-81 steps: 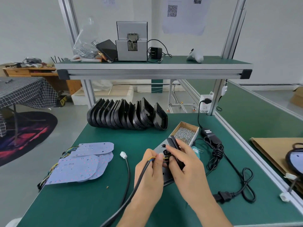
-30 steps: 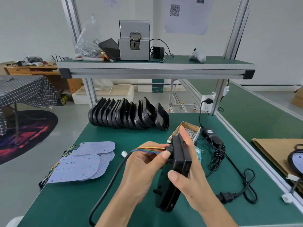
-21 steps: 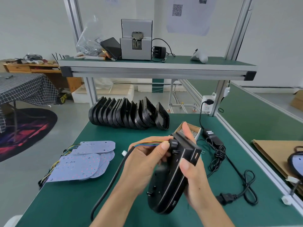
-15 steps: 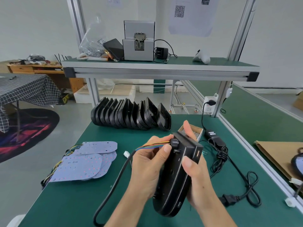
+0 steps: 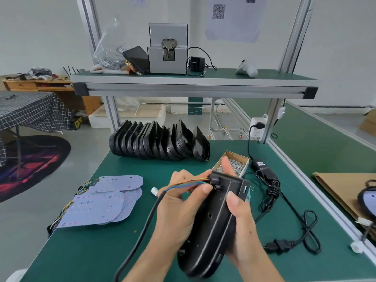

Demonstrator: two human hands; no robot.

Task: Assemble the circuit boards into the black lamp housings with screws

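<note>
The black lamp housing [image 5: 211,224], which lay flat on the green bench [image 5: 85,251], is now lifted off it and turned with its back up. The right hand [image 5: 242,224] has shifted to cup its right side, while the left hand [image 5: 181,208] has drawn the coloured wires [image 5: 183,183] out leftward from its top end.

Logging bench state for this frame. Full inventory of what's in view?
lamp housing: 1, black, held over the bench front
wires: bundle, multicoloured, leaving the housing's top
spare housings: row, black, bench rear
circuit boards: pile, pale lilac, bench left
screw box: 1, cardboard, behind the held housing
power cord: 1, black, bench right
screw feeder: 1, grey, upper shelf
hands: left pinches the wires; right grips the housing
</note>
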